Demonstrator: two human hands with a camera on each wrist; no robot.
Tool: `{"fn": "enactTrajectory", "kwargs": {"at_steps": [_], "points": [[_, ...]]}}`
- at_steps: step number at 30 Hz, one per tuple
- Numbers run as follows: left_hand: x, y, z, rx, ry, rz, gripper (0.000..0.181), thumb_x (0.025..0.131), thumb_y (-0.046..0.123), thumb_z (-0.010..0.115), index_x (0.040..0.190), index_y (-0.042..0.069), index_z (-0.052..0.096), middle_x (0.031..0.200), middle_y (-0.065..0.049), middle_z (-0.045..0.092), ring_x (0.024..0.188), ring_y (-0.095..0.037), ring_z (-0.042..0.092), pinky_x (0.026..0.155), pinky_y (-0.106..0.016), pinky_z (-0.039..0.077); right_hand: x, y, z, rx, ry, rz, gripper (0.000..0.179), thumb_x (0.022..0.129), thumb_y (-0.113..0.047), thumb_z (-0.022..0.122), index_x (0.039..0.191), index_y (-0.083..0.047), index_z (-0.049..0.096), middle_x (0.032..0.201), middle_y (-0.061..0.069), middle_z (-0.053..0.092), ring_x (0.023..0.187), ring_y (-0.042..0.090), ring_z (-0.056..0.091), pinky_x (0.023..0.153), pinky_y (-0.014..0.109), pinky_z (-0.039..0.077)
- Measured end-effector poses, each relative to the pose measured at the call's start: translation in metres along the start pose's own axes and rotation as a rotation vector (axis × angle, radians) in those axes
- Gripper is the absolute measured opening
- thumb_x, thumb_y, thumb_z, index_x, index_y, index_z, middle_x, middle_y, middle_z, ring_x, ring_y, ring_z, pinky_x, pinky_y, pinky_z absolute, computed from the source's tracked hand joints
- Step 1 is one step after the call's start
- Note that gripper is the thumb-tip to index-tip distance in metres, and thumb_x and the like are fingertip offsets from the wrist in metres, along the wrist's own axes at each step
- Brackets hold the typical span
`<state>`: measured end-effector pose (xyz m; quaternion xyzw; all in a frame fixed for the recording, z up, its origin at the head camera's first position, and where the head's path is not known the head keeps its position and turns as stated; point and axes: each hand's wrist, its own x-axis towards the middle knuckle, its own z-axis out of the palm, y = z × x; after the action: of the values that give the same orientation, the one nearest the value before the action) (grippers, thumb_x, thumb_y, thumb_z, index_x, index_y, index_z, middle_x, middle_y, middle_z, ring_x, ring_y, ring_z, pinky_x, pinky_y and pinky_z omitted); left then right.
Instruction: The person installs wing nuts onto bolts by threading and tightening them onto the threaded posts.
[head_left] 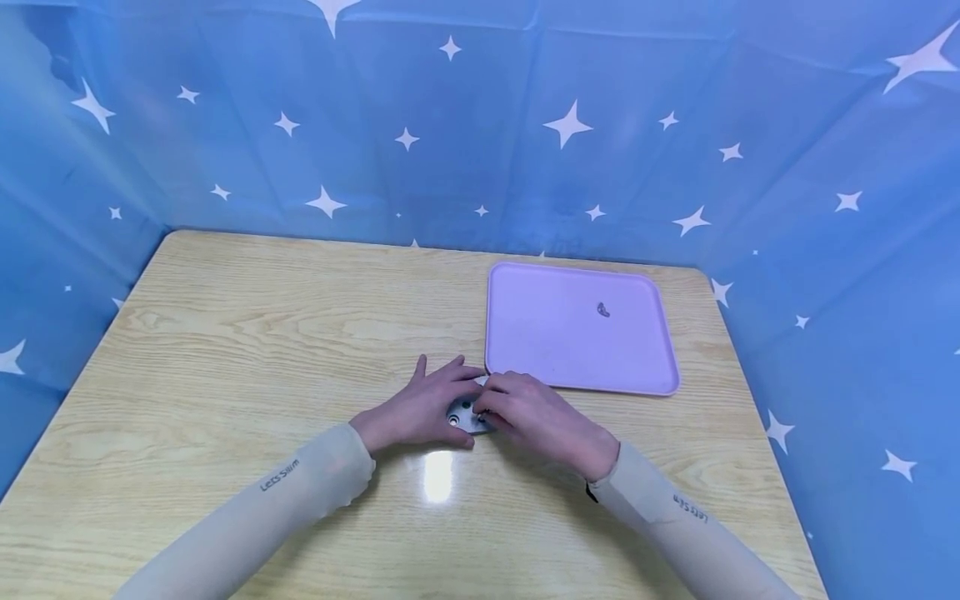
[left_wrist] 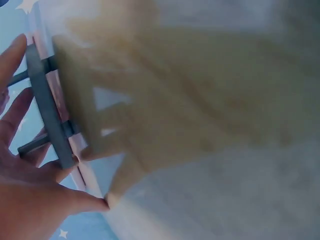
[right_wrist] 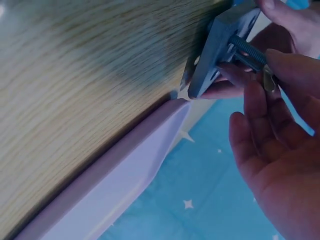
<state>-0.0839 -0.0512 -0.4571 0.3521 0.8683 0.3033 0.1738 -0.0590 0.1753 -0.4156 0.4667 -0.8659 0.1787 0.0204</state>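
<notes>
A grey metal plate (head_left: 462,417) with round holes lies on the table between the two hands. My left hand (head_left: 420,408) holds it from the left, thumb along the near edge and fingers along the far edge. Two threaded bolts stick out of the plate (left_wrist: 49,107) in the left wrist view. At the tip of one bolt (right_wrist: 246,48), my right hand (head_left: 542,421) pinches a small shiny wing nut (right_wrist: 270,80) between thumb and fingers. From above, the right fingers hide most of the bolts.
A purple tray (head_left: 577,385) lies just beyond the right hand, its near left corner close to the plate. One small dark metal piece (head_left: 603,309) sits in it. Blue star-printed cloth (head_left: 450,125) hangs behind and beside the wooden table (head_left: 300,308).
</notes>
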Motion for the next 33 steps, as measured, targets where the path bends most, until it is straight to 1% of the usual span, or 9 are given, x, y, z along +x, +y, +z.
{"fn": "enactTrajectory", "kwargs": {"at_steps": [4,6,10,11,14,16,24,29,33], "points": [[-0.0003,-0.0012,0.0022,-0.015,0.007,-0.037,0.082,0.077,0.034,0.091,0.148,0.016,0.053,0.157,-0.005,0.048,0.154,-0.033,0.028,0.118,-0.076,0.002,-0.0004,-0.0013,0.0008,-0.008,-0.011,0.028,0.017,0.090,-0.004,0.079,0.105,-0.009,0.074,0.105,0.003,0.068,0.094,0.017,0.065,0.085,0.033,0.057],[-0.0009,-0.0015,0.0010,-0.032,0.014,-0.062,0.092,0.075,0.035,0.092,0.152,0.013,0.046,0.153,-0.006,0.052,0.149,-0.029,0.038,0.121,-0.072,0.002,0.0010,-0.0028,0.0004,-0.021,-0.019,0.050,0.016,0.089,-0.006,0.080,0.103,-0.009,0.073,0.102,0.003,0.068,0.090,0.017,0.064,0.081,0.032,0.057],[-0.0030,-0.0025,-0.0038,-0.030,0.009,-0.083,0.102,0.071,0.036,0.094,0.152,0.005,0.041,0.152,-0.011,0.050,0.144,-0.027,0.043,0.124,-0.066,0.006,0.0040,-0.0064,0.0005,-0.055,-0.038,0.109,0.013,0.090,-0.011,0.081,0.099,-0.008,0.072,0.093,0.002,0.068,0.080,0.016,0.063,0.074,0.033,0.057],[-0.0036,-0.0031,-0.0050,-0.031,0.003,-0.083,0.103,0.070,0.035,0.095,0.152,0.004,0.041,0.153,-0.012,0.049,0.145,-0.028,0.042,0.124,-0.065,0.007,0.0048,-0.0075,0.0004,-0.056,-0.041,0.124,0.013,0.090,-0.011,0.081,0.099,-0.007,0.073,0.092,0.002,0.069,0.079,0.015,0.063,0.073,0.033,0.057],[-0.0050,-0.0058,-0.0064,-0.026,-0.014,-0.076,0.100,0.072,0.034,0.093,0.152,0.002,0.043,0.159,-0.015,0.043,0.153,-0.033,0.030,0.124,-0.064,0.008,0.0055,-0.0094,0.0021,-0.044,-0.048,0.156,0.011,0.091,-0.011,0.079,0.099,-0.006,0.073,0.091,0.002,0.069,0.077,0.014,0.062,0.071,0.032,0.057],[-0.0053,-0.0071,-0.0063,-0.034,-0.022,-0.072,0.099,0.074,0.034,0.092,0.153,0.002,0.043,0.161,-0.015,0.042,0.154,-0.033,0.028,0.125,-0.063,0.008,0.0047,-0.0098,0.0028,-0.026,-0.046,0.159,0.011,0.091,-0.010,0.078,0.101,-0.007,0.074,0.093,0.002,0.070,0.079,0.014,0.063,0.072,0.031,0.057],[-0.0074,-0.0084,-0.0044,-0.064,-0.018,-0.077,0.099,0.076,0.032,0.091,0.155,0.000,0.041,0.161,-0.017,0.041,0.153,-0.034,0.029,0.126,-0.059,0.008,-0.0001,-0.0077,0.0018,0.029,-0.033,0.075,0.017,0.090,-0.001,0.077,0.105,-0.007,0.074,0.104,0.003,0.067,0.092,0.016,0.063,0.083,0.030,0.057],[-0.0069,-0.0075,-0.0037,-0.063,0.006,-0.083,0.098,0.076,0.034,0.091,0.154,0.000,0.042,0.160,-0.017,0.042,0.153,-0.033,0.030,0.127,-0.058,0.007,0.0002,-0.0074,0.0029,-0.015,-0.040,0.136,0.012,0.092,-0.010,0.078,0.102,-0.006,0.074,0.096,0.002,0.069,0.083,0.014,0.064,0.076,0.031,0.058],[-0.0064,-0.0078,-0.0026,-0.052,0.017,-0.091,0.098,0.075,0.034,0.091,0.154,0.001,0.043,0.160,-0.016,0.042,0.153,-0.032,0.031,0.127,-0.057,0.007,0.0017,-0.0089,0.0078,-0.080,0.008,0.167,0.009,0.091,-0.014,0.078,0.095,-0.006,0.074,0.087,0.001,0.068,0.074,0.014,0.062,0.068,0.030,0.056]]}}
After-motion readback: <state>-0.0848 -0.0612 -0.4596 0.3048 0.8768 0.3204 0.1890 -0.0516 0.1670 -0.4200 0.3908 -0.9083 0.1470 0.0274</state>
